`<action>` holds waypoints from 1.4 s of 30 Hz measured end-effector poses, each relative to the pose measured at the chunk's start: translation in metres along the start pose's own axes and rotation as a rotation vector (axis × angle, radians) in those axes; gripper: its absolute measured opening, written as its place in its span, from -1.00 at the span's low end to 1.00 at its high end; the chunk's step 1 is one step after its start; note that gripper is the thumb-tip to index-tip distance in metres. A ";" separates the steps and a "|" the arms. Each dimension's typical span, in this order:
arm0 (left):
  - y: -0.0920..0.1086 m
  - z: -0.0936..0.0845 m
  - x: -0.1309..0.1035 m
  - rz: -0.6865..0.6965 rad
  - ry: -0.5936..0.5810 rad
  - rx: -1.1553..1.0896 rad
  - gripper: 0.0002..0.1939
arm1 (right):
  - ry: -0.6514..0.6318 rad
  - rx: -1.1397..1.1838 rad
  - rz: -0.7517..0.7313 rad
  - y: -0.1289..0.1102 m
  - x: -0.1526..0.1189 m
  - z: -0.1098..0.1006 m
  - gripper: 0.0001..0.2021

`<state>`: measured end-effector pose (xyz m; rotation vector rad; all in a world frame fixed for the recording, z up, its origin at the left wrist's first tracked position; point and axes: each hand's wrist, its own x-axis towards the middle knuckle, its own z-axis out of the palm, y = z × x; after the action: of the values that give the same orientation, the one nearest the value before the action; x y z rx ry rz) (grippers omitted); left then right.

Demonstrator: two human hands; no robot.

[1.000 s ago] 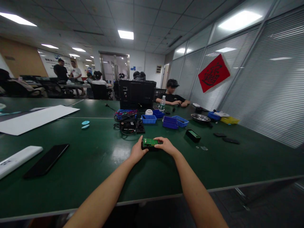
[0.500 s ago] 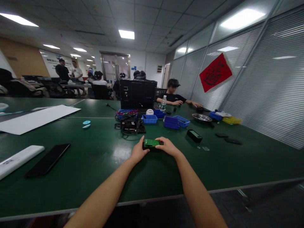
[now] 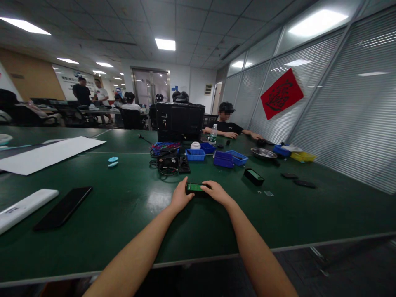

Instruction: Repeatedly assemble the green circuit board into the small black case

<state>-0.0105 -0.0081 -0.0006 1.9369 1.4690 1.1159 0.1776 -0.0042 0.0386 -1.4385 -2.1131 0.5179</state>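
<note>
A green circuit board [image 3: 194,187] lies in an open black case [image 3: 202,193] on the table in front of me. The case's left end is gripped by my left hand [image 3: 180,194], with the thumb at the near side and a finger over the far edge. My right hand [image 3: 215,191] holds the right end, its thumb pressing on the board's edge and its fingers at the far side. The board's right part is hidden under those fingers. A second black case with a green board [image 3: 254,176] stands to the right, beyond my reach of the moment.
Behind my hands are a black device with cables [image 3: 168,162], blue bins [image 3: 195,155] and a monitor [image 3: 180,121]. A metal bowl [image 3: 263,154] and a yellow tray [image 3: 302,157] stand right. Leftward lie a black slab [image 3: 63,208] and a white bar [image 3: 27,208]. A co-worker [image 3: 228,123] sits opposite.
The board has gone down from sticking up above the case to lying lower within its rim. My right hand has shifted slightly left and its thumb now presses from above.
</note>
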 end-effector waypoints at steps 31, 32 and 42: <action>0.000 -0.001 -0.001 -0.034 -0.004 0.014 -0.41 | 0.276 -0.394 0.360 0.024 0.004 0.001 -0.63; 0.000 -0.001 -0.001 -0.032 -0.006 0.015 -0.41 | 0.270 -0.379 0.366 0.025 0.004 0.000 -0.61; 0.002 -0.002 -0.002 -0.004 -0.005 0.043 -0.45 | 0.331 -0.554 0.318 0.007 0.000 0.003 -0.63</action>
<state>-0.0107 -0.0107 0.0014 1.9633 1.5054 1.0854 0.1806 -0.0015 0.0325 -2.0198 -1.8401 -0.2169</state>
